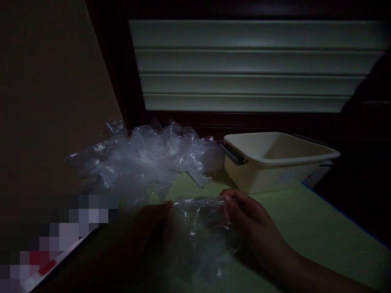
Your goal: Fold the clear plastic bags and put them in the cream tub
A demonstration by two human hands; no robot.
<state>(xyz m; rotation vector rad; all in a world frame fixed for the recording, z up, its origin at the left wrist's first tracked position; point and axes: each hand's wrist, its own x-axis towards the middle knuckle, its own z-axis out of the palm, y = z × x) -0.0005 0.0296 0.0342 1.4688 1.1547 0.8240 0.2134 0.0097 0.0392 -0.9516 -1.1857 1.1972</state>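
A clear plastic bag (198,228) hangs between my two hands over the green table surface (293,219). My left hand (154,217), dark in shadow, pinches the bag's upper left edge. On the other side, my right hand (247,213) grips the upper right edge between thumb and fingers. The bag's lower part is blurred. Beyond my hands, a loose heap of crumpled clear plastic bags (143,154) lies at the back left.
A cream bin (275,173) with dark handles stands at the back right. Behind the table is a dark frame with pale slats (244,63). A wall (55,93) borders the left side, and a partly pixelated white item (70,248) lies at lower left.
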